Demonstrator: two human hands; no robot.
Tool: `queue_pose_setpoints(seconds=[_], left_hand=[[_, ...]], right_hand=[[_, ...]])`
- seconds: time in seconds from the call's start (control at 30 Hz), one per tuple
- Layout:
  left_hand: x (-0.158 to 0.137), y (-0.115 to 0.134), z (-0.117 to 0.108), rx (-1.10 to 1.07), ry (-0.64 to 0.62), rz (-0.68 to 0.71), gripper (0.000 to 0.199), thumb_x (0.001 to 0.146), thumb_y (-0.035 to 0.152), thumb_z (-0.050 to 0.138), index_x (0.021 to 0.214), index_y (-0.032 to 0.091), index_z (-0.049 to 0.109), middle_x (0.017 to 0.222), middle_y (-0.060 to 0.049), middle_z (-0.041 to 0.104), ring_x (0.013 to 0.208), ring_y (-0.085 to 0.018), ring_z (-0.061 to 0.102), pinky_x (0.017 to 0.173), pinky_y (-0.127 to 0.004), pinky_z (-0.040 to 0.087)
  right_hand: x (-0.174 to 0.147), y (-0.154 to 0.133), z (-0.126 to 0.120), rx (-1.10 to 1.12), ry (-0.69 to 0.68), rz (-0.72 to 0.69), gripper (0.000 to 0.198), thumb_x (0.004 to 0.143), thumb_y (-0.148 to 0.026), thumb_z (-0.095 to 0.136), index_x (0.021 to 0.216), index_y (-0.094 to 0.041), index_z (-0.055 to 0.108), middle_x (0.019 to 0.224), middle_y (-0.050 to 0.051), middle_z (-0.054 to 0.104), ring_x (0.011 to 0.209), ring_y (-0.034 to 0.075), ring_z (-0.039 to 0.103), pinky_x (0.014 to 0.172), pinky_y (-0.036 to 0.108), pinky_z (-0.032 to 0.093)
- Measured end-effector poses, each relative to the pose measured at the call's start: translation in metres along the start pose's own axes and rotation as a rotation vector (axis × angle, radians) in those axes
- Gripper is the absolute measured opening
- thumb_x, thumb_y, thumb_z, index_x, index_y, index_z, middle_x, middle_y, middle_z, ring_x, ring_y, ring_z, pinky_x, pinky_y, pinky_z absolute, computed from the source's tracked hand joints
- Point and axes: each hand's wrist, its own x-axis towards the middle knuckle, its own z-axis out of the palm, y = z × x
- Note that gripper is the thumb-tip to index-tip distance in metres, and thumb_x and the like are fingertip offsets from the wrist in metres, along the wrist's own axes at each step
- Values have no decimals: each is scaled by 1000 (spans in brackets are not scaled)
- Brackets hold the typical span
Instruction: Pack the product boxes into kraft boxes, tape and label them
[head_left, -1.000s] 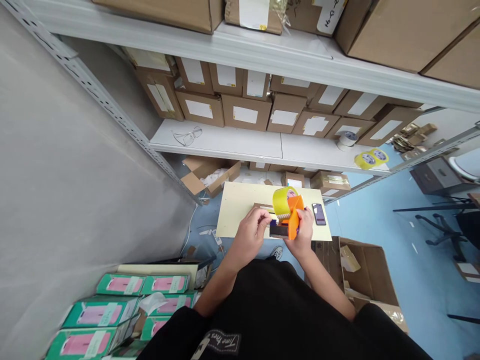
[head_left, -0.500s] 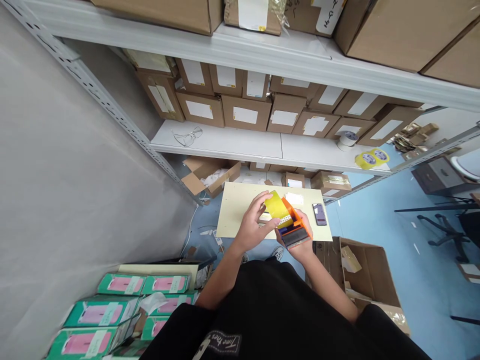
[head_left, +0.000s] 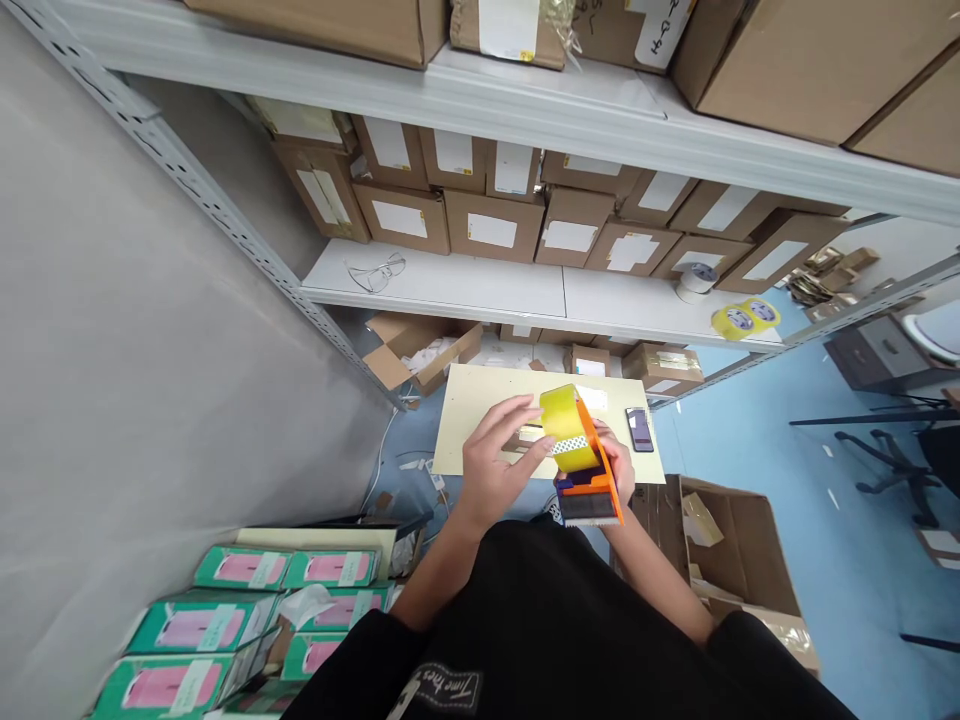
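An orange and dark-blue tape dispenser [head_left: 591, 483] with a toothed blade at its near end is in my right hand [head_left: 616, 465]. Its body partly hides the fingers that wrap its right side. A roll of yellow packing tape [head_left: 568, 425] with a checked band sits on the dispenser. Just left of the roll, my left hand [head_left: 495, 455] is open with fingers and thumb apart. Its fingertips are close to the roll's edge; whether they touch it I cannot tell. Behind the left fingers, a small brown box [head_left: 525, 436] with a white label lies on the cream table [head_left: 459, 420].
A phone [head_left: 639, 430] lies on the table's right side. The shelf [head_left: 480, 283] beyond carries labelled cartons [head_left: 491, 222], eyeglasses [head_left: 375, 272] and yellow tape rolls [head_left: 745, 318]. An open carton [head_left: 739, 545] stands at right on the floor; green boxes [head_left: 187, 625] are at lower left.
The dispenser and roll have turned more upright and shifted slightly right and toward me. My left hand has moved a little left, off the roll's top, and its fingers have spread.
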Motion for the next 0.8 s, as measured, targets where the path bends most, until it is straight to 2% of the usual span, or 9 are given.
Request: queue_pose_setpoints(seconds=[0.07, 0.13, 0.27, 0.4, 0.6, 0.7, 0.8], left_hand=[[-1, 4, -3, 29, 18, 14, 18, 96, 37, 71, 108, 26, 79, 118, -7, 77, 111, -24, 73, 102, -42, 60], [0, 7, -6, 24, 29, 1, 16, 96, 37, 71, 102, 26, 81, 108, -6, 79, 101, -23, 75, 94, -39, 64], [4, 9, -10, 5, 36, -75, 17, 97, 35, 69, 92, 25, 81, 97, -5, 79, 90, -21, 75, 81, -34, 65], [10, 4, -12, 30, -17, -124, 18, 97, 31, 63, 87, 23, 77, 92, -4, 77, 83, -18, 72, 69, -29, 61], [15, -13, -13, 100, -187, -143, 14, 98, 20, 55, 88, 22, 65, 91, -2, 72, 82, -16, 66, 74, -27, 53], [13, -14, -12, 107, -230, -136, 15, 100, 20, 51, 90, 22, 61, 92, -2, 69, 84, -17, 63, 77, -28, 52], [10, -11, -11, 107, -249, -127, 16, 102, 20, 47, 90, 22, 58, 92, -2, 66, 85, -17, 61, 80, -29, 51]], right_hand=[[5, 1, -2, 15, 69, -89, 40, 81, -38, 76, 109, -28, 49, 87, 0, 63, 78, 27, 69, 86, 60, 60], [10, 0, -6, 8, 81, -162, 38, 83, -37, 76, 110, -28, 52, 84, -1, 62, 72, 25, 67, 85, 60, 59], [15, -1, -12, -60, -21, -193, 33, 85, -34, 75, 110, -29, 54, 82, -1, 63, 71, 25, 66, 89, 63, 58], [15, 4, -14, -119, -80, -235, 29, 88, -37, 75, 109, -29, 55, 84, 0, 66, 73, 24, 67, 94, 63, 55], [17, 12, -17, -147, -157, -326, 25, 93, -29, 69, 113, -28, 56, 89, 1, 68, 77, 22, 67, 96, 60, 54], [15, 14, -18, -175, -206, -311, 20, 94, -30, 67, 112, -27, 57, 89, 2, 67, 78, 23, 66, 95, 60, 54], [12, 18, -18, -192, -199, -279, 19, 95, -34, 67, 109, -27, 57, 88, 2, 65, 78, 23, 65, 94, 60, 54]])
